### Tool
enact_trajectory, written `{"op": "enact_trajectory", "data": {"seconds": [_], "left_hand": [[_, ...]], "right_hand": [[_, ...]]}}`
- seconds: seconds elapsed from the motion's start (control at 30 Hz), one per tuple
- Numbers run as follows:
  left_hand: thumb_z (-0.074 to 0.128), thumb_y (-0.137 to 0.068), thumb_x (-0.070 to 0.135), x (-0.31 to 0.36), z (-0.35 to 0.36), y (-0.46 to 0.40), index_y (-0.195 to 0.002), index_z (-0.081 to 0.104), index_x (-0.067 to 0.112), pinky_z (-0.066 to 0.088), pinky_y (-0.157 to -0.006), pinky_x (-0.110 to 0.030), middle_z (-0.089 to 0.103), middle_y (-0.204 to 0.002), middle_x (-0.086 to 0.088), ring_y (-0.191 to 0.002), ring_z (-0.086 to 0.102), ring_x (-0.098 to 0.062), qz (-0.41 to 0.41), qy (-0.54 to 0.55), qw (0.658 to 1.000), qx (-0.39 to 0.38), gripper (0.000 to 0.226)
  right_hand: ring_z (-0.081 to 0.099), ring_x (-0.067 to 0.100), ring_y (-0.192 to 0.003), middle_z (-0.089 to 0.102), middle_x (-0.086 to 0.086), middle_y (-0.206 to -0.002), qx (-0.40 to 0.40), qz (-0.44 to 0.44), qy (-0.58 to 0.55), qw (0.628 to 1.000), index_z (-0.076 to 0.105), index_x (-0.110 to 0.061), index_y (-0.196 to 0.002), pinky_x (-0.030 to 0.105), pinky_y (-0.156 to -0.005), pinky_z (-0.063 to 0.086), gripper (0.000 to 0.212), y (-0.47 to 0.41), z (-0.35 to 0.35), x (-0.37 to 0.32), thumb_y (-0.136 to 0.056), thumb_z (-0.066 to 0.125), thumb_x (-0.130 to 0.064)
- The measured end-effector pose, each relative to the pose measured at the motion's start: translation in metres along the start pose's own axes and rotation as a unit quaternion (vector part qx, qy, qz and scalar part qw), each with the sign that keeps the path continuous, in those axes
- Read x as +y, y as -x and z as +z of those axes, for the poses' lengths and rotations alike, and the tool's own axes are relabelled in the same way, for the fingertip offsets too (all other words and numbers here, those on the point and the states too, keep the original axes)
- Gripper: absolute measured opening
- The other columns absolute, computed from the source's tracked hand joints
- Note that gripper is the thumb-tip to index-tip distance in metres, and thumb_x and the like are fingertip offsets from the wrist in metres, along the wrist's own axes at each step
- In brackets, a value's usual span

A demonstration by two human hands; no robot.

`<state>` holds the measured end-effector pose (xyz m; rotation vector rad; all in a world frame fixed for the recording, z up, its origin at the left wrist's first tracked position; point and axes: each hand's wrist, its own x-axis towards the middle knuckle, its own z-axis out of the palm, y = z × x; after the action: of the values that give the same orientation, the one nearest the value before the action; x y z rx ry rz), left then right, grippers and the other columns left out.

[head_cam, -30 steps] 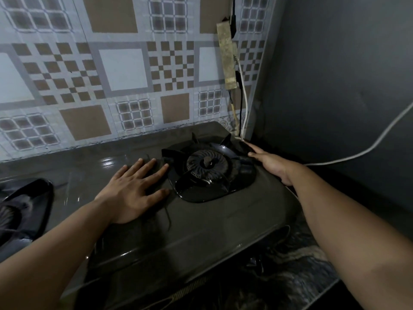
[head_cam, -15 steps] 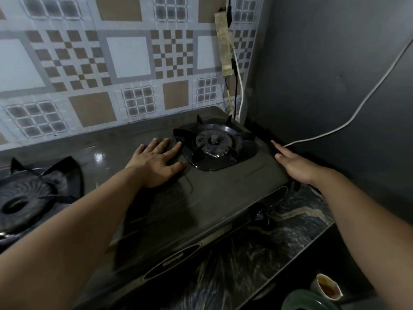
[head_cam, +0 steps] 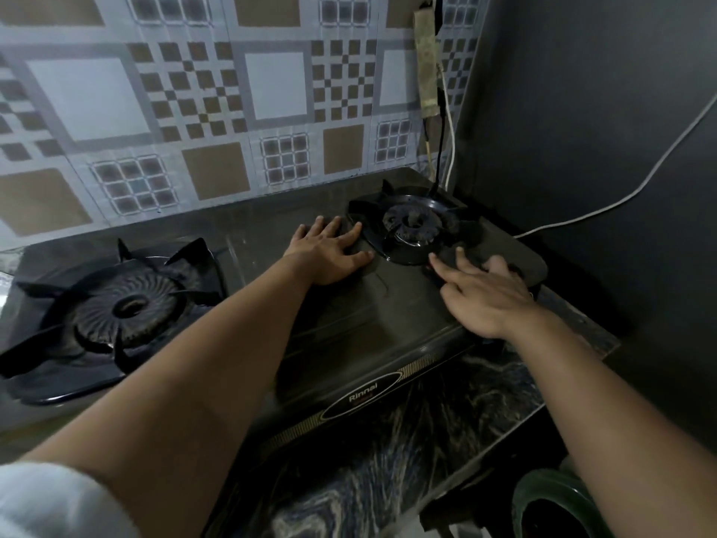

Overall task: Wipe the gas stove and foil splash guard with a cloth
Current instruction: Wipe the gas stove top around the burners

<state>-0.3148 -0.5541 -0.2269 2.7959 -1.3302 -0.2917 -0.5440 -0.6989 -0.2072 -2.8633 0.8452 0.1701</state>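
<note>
Patterned foil splash guard (head_cam: 201, 110) upright behind both hands, along the back edge of the dark gas stove (head_cam: 368, 328). Left burner grate (head_cam: 116, 304) well out to the left of the left hand; right burner grate (head_cam: 415, 231) between the two hands, nearer the fingertips. Left hand (head_cam: 329, 254) flat on the stove top, fingers straight and spread, gripping nothing. Right hand (head_cam: 485, 297) over the stove's right front part, fingers loosely extended, nothing visibly held. White cable (head_cam: 620, 200) trailing off right.
</note>
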Motion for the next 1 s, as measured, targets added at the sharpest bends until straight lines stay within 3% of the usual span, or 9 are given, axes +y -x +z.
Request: {"op": "enact_trajectory", "data": {"seconds": [0.1, 0.2, 0.3, 0.43, 0.63, 0.77, 0.93, 1.0], "left_hand": [[0.017, -0.089, 0.081, 0.0, 0.001, 0.002, -0.157, 0.001, 0.043, -0.004, -0.123, -0.048, -0.005, -0.168, 0.001, -0.154, -0.01, -0.026, 0.002, 0.001, 1.0, 0.003, 0.079], [0.016, -0.088, 0.082, -0.002, 0.002, 0.001, -0.156, 0.002, 0.044, -0.002, -0.123, -0.049, -0.004, -0.168, 0.0, -0.154, -0.008, -0.026, 0.005, 0.0, 1.0, 0.012, 0.08], [0.016, -0.087, 0.082, -0.002, 0.003, -0.001, -0.156, 0.002, 0.044, -0.002, -0.123, -0.049, -0.003, -0.168, 0.0, -0.154, -0.008, -0.027, 0.011, 0.0, 1.0, 0.019, 0.08], [0.016, -0.086, 0.083, -0.002, 0.005, -0.005, -0.157, 0.003, 0.044, -0.002, -0.122, -0.049, -0.002, -0.168, 0.0, -0.154, -0.008, -0.027, 0.018, 0.002, 1.0, 0.026, 0.081], [0.035, -0.091, 0.075, 0.0, -0.008, 0.001, -0.157, 0.016, 0.041, 0.001, -0.123, -0.049, 0.009, -0.168, -0.003, -0.154, 0.001, -0.028, 0.017, 0.06, 0.998, 0.012, 0.077], [0.055, -0.094, 0.057, -0.009, -0.025, 0.026, -0.152, 0.035, 0.036, 0.025, -0.12, -0.037, 0.032, -0.16, -0.007, -0.146, 0.031, -0.029, 0.009, 0.182, 0.982, 0.054, 0.065], [0.057, -0.096, 0.048, -0.025, -0.039, 0.081, -0.152, 0.037, 0.037, 0.023, -0.117, -0.033, 0.029, -0.162, -0.007, -0.149, 0.025, -0.025, -0.026, 0.203, 0.976, 0.078, 0.061], [0.057, -0.096, 0.049, -0.032, -0.043, 0.107, -0.151, 0.037, 0.04, 0.026, -0.111, -0.029, 0.026, -0.163, -0.007, -0.146, 0.033, -0.026, -0.045, 0.217, 0.97, 0.098, 0.059]], "right_hand": [[0.031, 0.028, -0.13, 0.024, -0.005, -0.161, 0.028, -0.059, -0.013, 0.998, 0.006, -0.055, -0.149, 0.035, -0.107, 0.029, 0.058, 0.005, 0.0, -0.009, -0.099, 0.03, -0.042], [0.04, 0.028, -0.125, 0.054, -0.001, -0.141, 0.09, -0.059, -0.101, 0.989, 0.02, -0.053, -0.149, 0.031, -0.098, 0.033, 0.055, -0.001, -0.007, -0.001, -0.099, 0.041, -0.045], [0.03, 0.024, -0.135, 0.041, -0.004, -0.149, 0.147, -0.038, -0.037, 0.988, 0.028, -0.046, -0.149, 0.039, -0.109, 0.028, 0.052, -0.008, 0.008, -0.001, -0.098, 0.034, -0.051], [0.002, 0.017, -0.151, 0.011, -0.005, -0.164, 0.135, -0.005, -0.042, 0.99, 0.015, -0.029, -0.156, 0.044, -0.122, 0.003, 0.056, -0.012, 0.035, -0.012, -0.102, 0.021, -0.044], [0.001, 0.019, -0.151, 0.003, 0.001, -0.165, 0.121, -0.02, -0.026, 0.992, 0.008, -0.021, -0.157, 0.041, -0.122, 0.007, 0.062, -0.01, 0.037, -0.031, -0.101, 0.02, -0.045], [0.003, 0.021, -0.151, 0.002, 0.003, -0.165, 0.12, -0.043, -0.015, 0.992, 0.008, -0.019, -0.157, 0.041, -0.121, 0.008, 0.062, -0.006, 0.037, -0.038, -0.101, 0.019, -0.045], [0.005, 0.024, -0.151, 0.003, 0.007, -0.165, 0.107, -0.064, -0.013, 0.992, 0.007, -0.018, -0.157, 0.043, -0.121, 0.009, 0.066, -0.003, 0.037, -0.049, -0.099, 0.022, -0.047], [0.005, 0.025, -0.151, 0.003, 0.007, -0.165, 0.101, -0.073, -0.009, 0.992, 0.006, -0.019, -0.157, 0.044, -0.121, 0.009, 0.067, -0.002, 0.037, -0.053, -0.098, 0.022, -0.049]]}}
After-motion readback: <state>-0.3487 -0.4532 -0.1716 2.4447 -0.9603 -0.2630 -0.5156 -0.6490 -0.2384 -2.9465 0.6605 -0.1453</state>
